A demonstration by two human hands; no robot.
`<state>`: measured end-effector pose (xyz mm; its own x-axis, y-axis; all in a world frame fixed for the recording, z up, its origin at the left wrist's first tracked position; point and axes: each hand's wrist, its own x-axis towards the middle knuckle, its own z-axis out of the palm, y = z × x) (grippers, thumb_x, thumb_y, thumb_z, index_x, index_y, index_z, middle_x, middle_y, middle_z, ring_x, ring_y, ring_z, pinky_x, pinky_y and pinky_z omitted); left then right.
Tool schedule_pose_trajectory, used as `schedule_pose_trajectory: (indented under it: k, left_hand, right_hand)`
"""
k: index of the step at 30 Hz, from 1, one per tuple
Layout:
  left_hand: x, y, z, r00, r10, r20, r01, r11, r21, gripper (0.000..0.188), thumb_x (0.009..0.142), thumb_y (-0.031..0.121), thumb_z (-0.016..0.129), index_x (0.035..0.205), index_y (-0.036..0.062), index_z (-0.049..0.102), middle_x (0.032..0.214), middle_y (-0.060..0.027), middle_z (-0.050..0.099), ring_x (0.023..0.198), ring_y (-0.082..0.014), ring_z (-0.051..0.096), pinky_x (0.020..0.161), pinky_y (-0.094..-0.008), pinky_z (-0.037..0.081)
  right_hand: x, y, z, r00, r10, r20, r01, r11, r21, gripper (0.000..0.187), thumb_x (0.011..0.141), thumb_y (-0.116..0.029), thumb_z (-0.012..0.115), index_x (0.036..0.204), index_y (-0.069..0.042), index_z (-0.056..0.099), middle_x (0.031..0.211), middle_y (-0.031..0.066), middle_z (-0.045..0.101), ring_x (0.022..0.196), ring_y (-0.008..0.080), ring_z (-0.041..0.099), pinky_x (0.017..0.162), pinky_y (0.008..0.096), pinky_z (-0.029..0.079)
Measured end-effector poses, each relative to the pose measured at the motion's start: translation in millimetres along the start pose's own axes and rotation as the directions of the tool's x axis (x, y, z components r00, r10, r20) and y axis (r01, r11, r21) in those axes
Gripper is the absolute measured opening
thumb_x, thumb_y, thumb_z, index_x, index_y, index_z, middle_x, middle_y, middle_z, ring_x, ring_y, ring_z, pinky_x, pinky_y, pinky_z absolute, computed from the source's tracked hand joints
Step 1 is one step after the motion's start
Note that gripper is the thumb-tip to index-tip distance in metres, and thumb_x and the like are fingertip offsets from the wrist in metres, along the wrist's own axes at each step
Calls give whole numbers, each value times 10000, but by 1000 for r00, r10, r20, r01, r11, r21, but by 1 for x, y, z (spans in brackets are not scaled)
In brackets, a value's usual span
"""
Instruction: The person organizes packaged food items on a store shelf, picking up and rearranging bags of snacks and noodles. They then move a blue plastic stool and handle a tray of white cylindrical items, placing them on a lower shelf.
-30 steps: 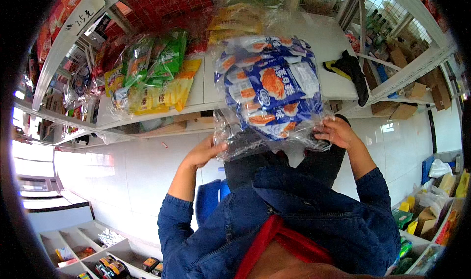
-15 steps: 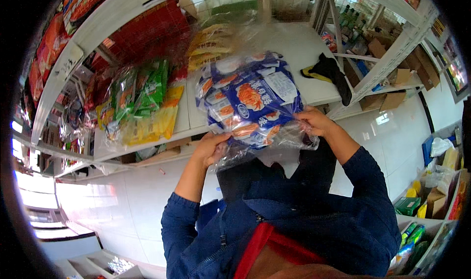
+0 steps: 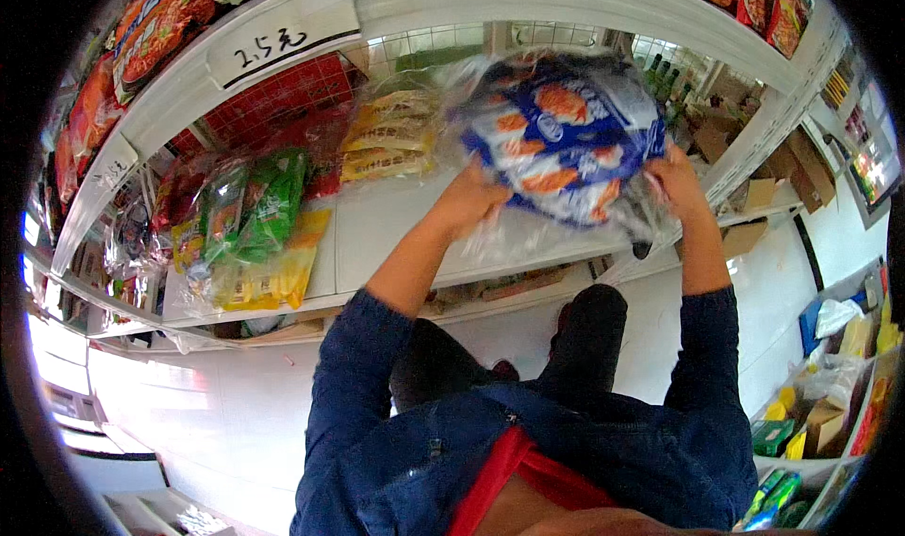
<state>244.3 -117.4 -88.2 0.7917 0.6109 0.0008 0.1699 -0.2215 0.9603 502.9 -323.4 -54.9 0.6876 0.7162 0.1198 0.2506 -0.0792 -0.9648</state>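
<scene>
A white beam [image 3: 452,8] of the upper shelf arches over the scene, with a paper label [image 3: 330,22] on its face and red packets [image 3: 160,36] above it at the left. A slanting white post [image 3: 768,135] stands to the right of the right hand [image 3: 674,180], with cardboard [image 3: 801,164] beyond it and green bottles [image 3: 660,72] behind. A dark object [image 3: 642,249], mostly hidden, pokes out below the lifted load at the front of the white shelf [image 3: 377,234].

That load is a large clear bag full of blue packets [image 3: 566,131] with orange pictures, blurred, held over the right part of the shelf; whether its far side rests there I cannot tell. The fingers of the left hand [image 3: 471,201] are closed on its lower left edge, those of the right on its right edge.

To the left, clear plastic covers green packets [image 3: 273,197] and, in front of them, yellow packets [image 3: 259,277]. Another clear wrapper near the middle holds a row of pale yellow packets [image 3: 391,135]. At the lower right, an open bin [image 3: 853,413] contains a small brown box [image 3: 826,425], crumpled plastic and yellow items.
</scene>
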Motion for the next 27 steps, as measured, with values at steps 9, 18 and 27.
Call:
schedule_pose_trajectory:
  k: [9, 18, 27]
  left_hand:
    - [154, -86, 60, 975, -204, 86, 202, 979, 28, 446, 804, 304, 612, 1096, -10, 490, 703, -128, 577, 619, -226, 554, 573, -364, 450]
    - [76, -115, -39, 875, 428, -224, 124, 250, 960, 652, 743, 239, 640, 1317, 109, 359, 1175, -168, 485, 1144, -326, 430, 967, -454, 333]
    - [94, -133, -71, 939, 310, -147, 80, 219, 972, 523, 768, 23, 515, 1259, 190, 450, 1119, -154, 505, 1062, -318, 476, 904, -426, 405]
  right_hand:
    - [162, 140, -9, 927, 263, -269, -370, 769, -522, 236, 834, -158, 507, 979, 29, 508, 853, 145, 534, 747, 255, 501, 645, 400, 409]
    - [137, 92, 64, 789, -609, 75, 135, 54, -989, 460, 844, -235, 536, 1208, 29, 435, 1236, 218, 463, 1143, 359, 441, 953, 472, 340]
    - [87, 70, 244, 880, -250, 405, 396, 857, -330, 589, 805, -296, 616, 1252, 13, 389, 1219, 243, 446, 1122, 345, 449, 971, 416, 342]
